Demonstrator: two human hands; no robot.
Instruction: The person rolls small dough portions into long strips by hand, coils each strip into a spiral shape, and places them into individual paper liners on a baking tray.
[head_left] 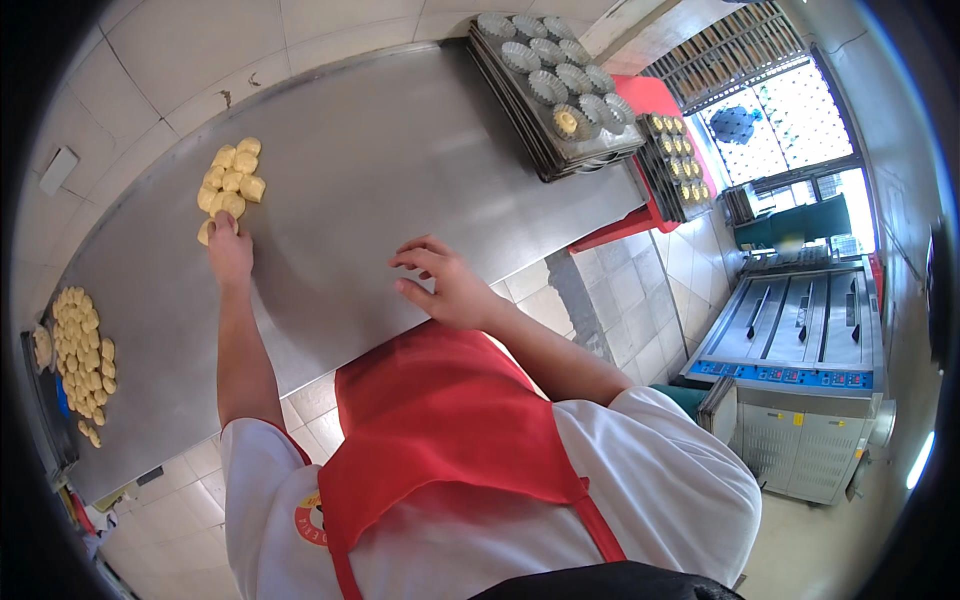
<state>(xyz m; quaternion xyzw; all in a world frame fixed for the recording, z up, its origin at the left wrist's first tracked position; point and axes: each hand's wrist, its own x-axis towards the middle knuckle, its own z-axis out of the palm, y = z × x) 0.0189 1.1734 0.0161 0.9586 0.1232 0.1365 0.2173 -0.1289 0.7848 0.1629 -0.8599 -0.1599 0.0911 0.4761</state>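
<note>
My left hand (230,252) reaches across the steel table to the near end of a small cluster of pale yellow dough pieces (232,180). Its fingers close on a dough piece (205,232), which they partly cover. Over the table's near edge, my right hand (445,285) is held in the air with fingers apart and nothing in it. A larger group of small dough pieces (82,345) lies at the table's far left end. Fluted metal tins (548,87) stand in rows on a stack of trays at the far right; one tin holds a dough piece (566,124).
The steel table (370,150) runs along a tiled wall. Beyond its right end, a red table (640,95) carries a tray of filled tins (682,165). A steel deck oven (790,330) stands farther right. Trays (715,410) lean near the oven.
</note>
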